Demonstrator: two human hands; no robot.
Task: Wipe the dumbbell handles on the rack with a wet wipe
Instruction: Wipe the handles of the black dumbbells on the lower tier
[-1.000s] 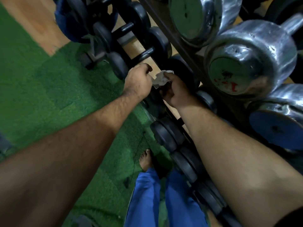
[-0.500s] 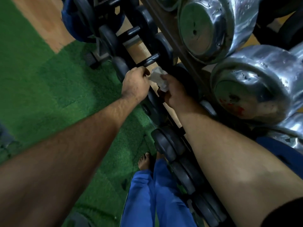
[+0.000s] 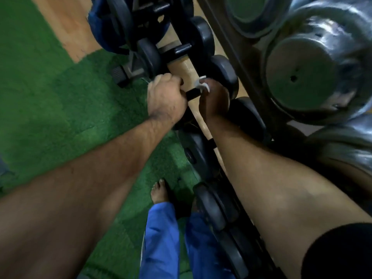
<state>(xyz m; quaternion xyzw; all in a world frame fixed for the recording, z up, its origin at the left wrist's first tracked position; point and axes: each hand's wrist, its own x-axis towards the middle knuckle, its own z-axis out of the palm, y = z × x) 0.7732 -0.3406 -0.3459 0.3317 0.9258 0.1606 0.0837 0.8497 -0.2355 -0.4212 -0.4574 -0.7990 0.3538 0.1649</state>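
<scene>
- Wipe (image 3: 202, 84) shows as a white scrap at the fingertips of your right hand (image 3: 213, 99), pinched against the black dumbbell handle (image 3: 192, 93) on the low rack (image 3: 196, 68).
- Your left hand (image 3: 165, 99) is clenched round the same handle, just beside the right.
- Green turf (image 3: 50, 101) covers the floor, with bare wood (image 3: 66, 27) beyond; chrome dumbbells (image 3: 306, 77) sit on the upper tier.
- Most of the wipe is hidden under your fingers, and motion blur softens the edges.

Left hand (image 3: 165, 99) wrapped on the dumbbell handle (image 3: 192, 93), right hand (image 3: 214, 99) just right of it with the wipe (image 3: 202, 85); bigger dumbbells (image 3: 302, 77) far right; turf (image 3: 50, 101) left.
</scene>
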